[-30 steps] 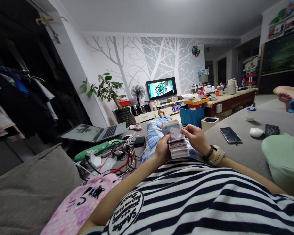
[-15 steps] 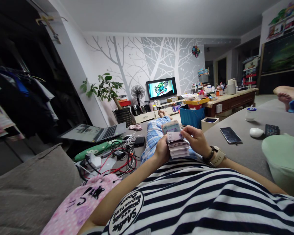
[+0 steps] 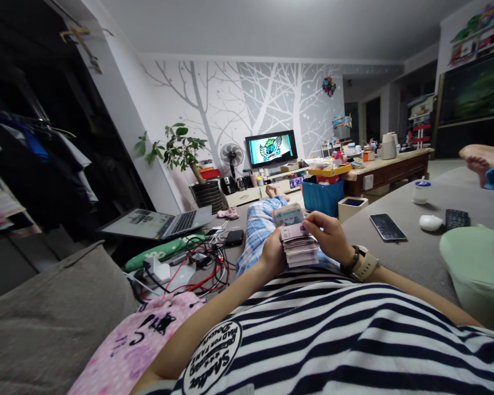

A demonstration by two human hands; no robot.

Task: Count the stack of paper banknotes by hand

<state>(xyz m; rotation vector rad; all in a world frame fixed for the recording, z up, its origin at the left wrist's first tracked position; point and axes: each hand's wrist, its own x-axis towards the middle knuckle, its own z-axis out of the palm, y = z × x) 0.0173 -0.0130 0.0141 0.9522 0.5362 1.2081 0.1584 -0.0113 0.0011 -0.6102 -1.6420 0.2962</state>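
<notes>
Between your hands, layered pale-purple rectangular paper notes [image 3: 301, 248] sit clamped in your left hand [image 3: 273, 251], your right hand [image 3: 328, 233] pinching one corner, ideally lightly, sheet by sheet.

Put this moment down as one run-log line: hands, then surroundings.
left hand: holding banknotes | right hand: pinching their upper edge | right side: phone | left side: open laptop
</notes>
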